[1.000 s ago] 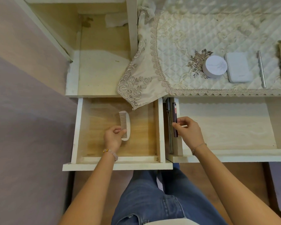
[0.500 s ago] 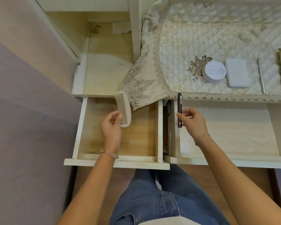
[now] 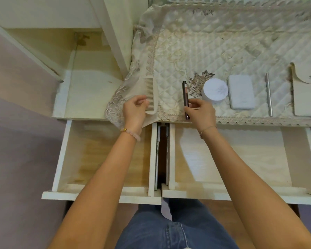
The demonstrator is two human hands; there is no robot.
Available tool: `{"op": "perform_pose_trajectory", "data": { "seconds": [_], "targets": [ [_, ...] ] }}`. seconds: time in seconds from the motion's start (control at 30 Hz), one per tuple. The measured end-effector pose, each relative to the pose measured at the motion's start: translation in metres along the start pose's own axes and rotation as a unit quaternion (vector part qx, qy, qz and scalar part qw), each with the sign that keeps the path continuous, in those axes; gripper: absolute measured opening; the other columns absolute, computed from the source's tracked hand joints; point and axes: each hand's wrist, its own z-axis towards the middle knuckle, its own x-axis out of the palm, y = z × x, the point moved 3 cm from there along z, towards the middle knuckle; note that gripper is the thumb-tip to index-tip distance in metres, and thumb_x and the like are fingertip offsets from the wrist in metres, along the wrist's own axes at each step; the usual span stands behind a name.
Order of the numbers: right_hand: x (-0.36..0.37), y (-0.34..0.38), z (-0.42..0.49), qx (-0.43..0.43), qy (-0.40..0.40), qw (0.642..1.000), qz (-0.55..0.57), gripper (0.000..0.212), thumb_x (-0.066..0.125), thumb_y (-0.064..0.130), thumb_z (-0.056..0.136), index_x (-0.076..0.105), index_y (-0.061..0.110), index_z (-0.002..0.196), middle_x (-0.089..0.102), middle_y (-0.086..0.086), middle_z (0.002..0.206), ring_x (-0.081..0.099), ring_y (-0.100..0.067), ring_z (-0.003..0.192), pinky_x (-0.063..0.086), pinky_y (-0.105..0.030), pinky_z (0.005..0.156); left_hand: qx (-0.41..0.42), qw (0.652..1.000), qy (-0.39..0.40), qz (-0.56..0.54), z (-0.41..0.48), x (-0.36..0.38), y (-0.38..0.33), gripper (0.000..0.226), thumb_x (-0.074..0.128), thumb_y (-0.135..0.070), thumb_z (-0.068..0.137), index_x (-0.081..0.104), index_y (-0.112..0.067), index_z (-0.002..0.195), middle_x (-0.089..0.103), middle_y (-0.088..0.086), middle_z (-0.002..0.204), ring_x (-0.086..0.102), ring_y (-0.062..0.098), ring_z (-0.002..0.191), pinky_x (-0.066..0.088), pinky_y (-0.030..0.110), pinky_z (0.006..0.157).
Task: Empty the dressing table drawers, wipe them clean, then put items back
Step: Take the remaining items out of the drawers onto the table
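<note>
Gripping the comb (image 3: 151,96) in curled fingers (image 3: 142,103) of the left hand (image 3: 134,111), above the lace corner of the counter cloth (image 3: 196,51); pinching a slim dark tube (image 3: 185,94) in the right hand (image 3: 202,113), near the white jar (image 3: 215,89). Reaching over the left drawer (image 3: 101,150) and right drawer (image 3: 250,150), both pulled out. Could snag comb teeth in the lace and drag the cloth, or nudge the jar while setting down.

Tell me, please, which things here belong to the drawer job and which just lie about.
In the job: comb in left hand, dark tube in right hand, left drawer, right drawer.
Lying about: round jar, white case, metal rod, pouch, lace cover.
</note>
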Motion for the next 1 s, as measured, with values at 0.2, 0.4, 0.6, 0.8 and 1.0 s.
{"op": "perform_pose_trajectory", "data": {
  "seconds": [0.2,0.4,0.6,0.8,1.0],
  "targets": [
    [0.001,0.011,0.038,-0.031,-0.006,0.997,-0.071,0.031,0.063,0.022,0.083,0.064,0.014,0.113,0.069,-0.001,0.099,0.062,-0.017,0.090,0.045,-0.028,0.078,-0.019,0.999,-0.021,0.043,0.026,0.024,-0.003,0.020,0.061,0.002,0.085,0.065,-0.004,0.104,0.066,0.010,0.095,0.062,0.015,0.089,0.052,0.026,0.086],
    [0.005,0.010,0.045,-0.056,0.011,0.995,-0.082,0.030,0.064,0.022,0.084,0.061,0.013,0.114,0.066,-0.001,0.101,0.062,-0.018,0.093,0.048,-0.031,0.083,0.028,0.987,-0.037,0.151,0.029,0.029,-0.007,0.020,0.063,-0.004,0.084,0.066,-0.005,0.104,0.067,0.010,0.094,0.061,0.014,0.085,0.048,0.021,0.079],
    [-0.003,0.011,0.033,-0.123,0.011,0.985,-0.121,0.046,0.057,0.020,0.088,0.046,0.012,0.132,0.058,-0.007,0.118,0.056,-0.020,0.105,0.042,-0.030,0.086,0.118,0.939,-0.015,0.321,0.019,0.029,-0.014,0.031,0.056,-0.014,0.089,0.059,-0.010,0.120,0.062,0.008,0.111,0.057,0.022,0.100,0.048,0.033,0.084],
    [-0.026,0.017,0.008,-0.239,-0.004,0.952,-0.190,0.051,0.055,0.017,0.091,0.039,0.007,0.138,0.051,-0.012,0.131,0.045,-0.025,0.123,0.032,-0.026,0.100,0.280,0.857,0.002,0.433,-0.014,0.022,-0.031,0.037,0.051,-0.020,0.093,0.052,-0.007,0.128,0.058,0.013,0.123,0.048,0.030,0.116,0.037,0.039,0.096],
    [-0.048,0.029,-0.025,-0.303,-0.064,0.929,-0.202,0.050,0.056,0.018,0.090,0.041,0.003,0.136,0.050,-0.013,0.135,0.044,-0.026,0.127,0.028,-0.026,0.107,0.387,0.788,0.016,0.479,-0.049,0.005,-0.051,0.043,0.050,-0.025,0.093,0.049,-0.005,0.131,0.054,0.013,0.131,0.046,0.029,0.125,0.031,0.042,0.106]
  ]
}}
